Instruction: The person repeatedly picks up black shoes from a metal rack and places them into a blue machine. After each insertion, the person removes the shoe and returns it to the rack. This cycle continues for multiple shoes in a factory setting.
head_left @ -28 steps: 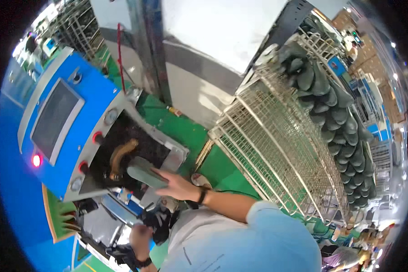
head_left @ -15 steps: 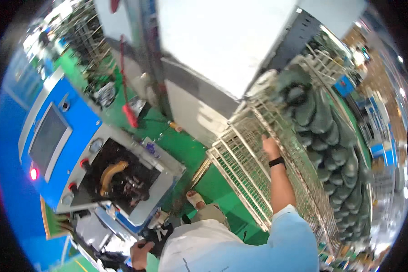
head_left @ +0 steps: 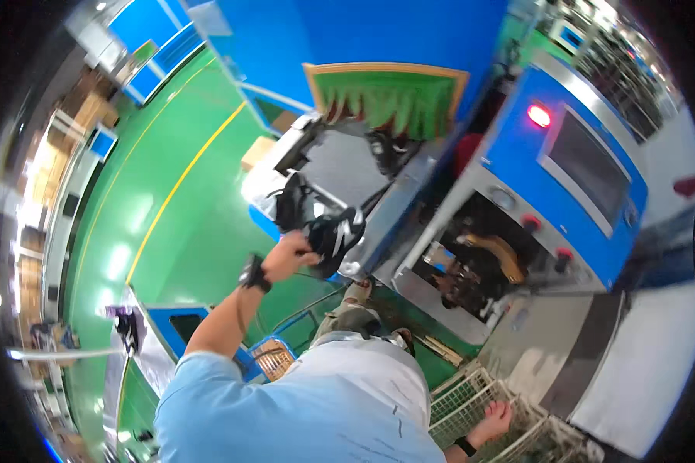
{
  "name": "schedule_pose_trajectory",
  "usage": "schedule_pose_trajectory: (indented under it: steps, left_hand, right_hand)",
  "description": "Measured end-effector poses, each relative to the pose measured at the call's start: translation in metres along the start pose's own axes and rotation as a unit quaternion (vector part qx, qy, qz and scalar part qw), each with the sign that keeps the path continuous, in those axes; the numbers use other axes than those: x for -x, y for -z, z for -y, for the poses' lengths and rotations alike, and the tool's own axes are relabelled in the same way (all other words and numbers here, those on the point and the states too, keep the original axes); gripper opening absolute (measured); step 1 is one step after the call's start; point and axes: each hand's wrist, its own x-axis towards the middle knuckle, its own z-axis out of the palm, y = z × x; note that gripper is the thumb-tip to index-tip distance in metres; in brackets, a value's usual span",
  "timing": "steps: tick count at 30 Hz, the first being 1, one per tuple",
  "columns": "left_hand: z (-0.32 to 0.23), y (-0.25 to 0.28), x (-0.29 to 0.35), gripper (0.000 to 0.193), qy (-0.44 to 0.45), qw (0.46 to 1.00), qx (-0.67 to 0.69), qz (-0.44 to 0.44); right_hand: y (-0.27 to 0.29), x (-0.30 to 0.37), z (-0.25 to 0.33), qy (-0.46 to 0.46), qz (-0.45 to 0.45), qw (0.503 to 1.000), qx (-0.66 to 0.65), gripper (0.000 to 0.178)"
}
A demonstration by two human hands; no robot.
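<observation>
My left hand [head_left: 289, 255], with a dark band at its wrist, reaches forward with its fingers closed at a black shoe [head_left: 337, 238] that has white stripes. Just beyond, a second black shoe [head_left: 289, 202] sits by the edge of a machine's white worktop [head_left: 259, 181]. My right hand [head_left: 496, 420] is low at the right, over the wire cart [head_left: 459, 397]. Its fingers look loosely curled, and I see nothing in them.
A blue machine [head_left: 560, 166] with a dark screen and a lit red lamp stands at the right, its dark opening holding a curved brown part [head_left: 502, 255]. Ahead, green strips [head_left: 394, 100] hang in a blue cabinet. A blue-framed stand [head_left: 185, 324] is at my left.
My view has swung left, away from the rack of dark shoe forms. My left hand now shows in full at the shoe. My right hand appears lower, its fingers drawn in.
</observation>
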Motion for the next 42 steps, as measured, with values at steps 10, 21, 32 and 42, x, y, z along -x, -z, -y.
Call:
schedule_pose_trajectory:
  steps: [10, 21, 32, 42]
  left_hand:
    - [0.145, -0.011, -0.058, 0.045, 0.177, 0.967, -0.141, -0.118]
    - [0.144, 0.018, 0.375, 0.044, 0.492, 0.84, -0.078, -0.216]
    - [0.14, -0.002, 0.601, 0.027, 0.622, 0.496, -0.422, -0.434]
    - [0.117, -0.101, -0.075, 0.056, 0.075, 0.991, 0.066, -0.09]
  right_hand:
    - [-0.155, 0.061, 0.14, 0.205, 0.348, 0.902, 0.154, 0.043]
    - [-0.265, 0.178, 0.19, 0.38, 0.584, 0.635, 0.334, 0.044]
    - [-0.268, 0.118, 0.126, 0.449, 0.551, 0.637, 0.298, 0.036]
    - [-0.181, 0.116, 0.13, 0.269, 0.445, 0.791, 0.322, 0.04]
